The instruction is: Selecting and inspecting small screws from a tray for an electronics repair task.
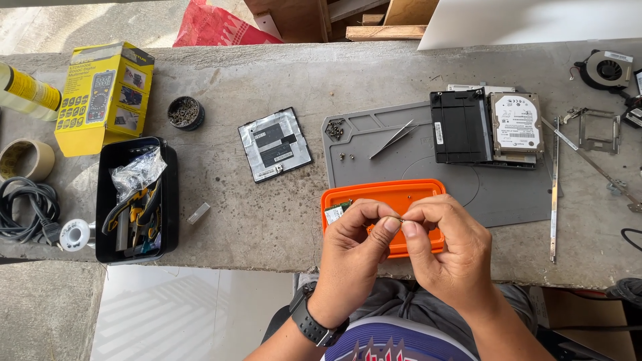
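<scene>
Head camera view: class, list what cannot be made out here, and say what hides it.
- The tiny part pinched between the left hand and right hand: too small, covered by fingertips.
- The orange tray: its contents are mostly hidden behind both hands.
- The fan and the parts beside it: cut off by the right edge.
- The black tool box: a plastic bag covers some tools.

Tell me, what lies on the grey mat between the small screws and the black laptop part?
In the head view, metal tweezers lie on the grey mat, between the small screws and the black laptop part.
</scene>
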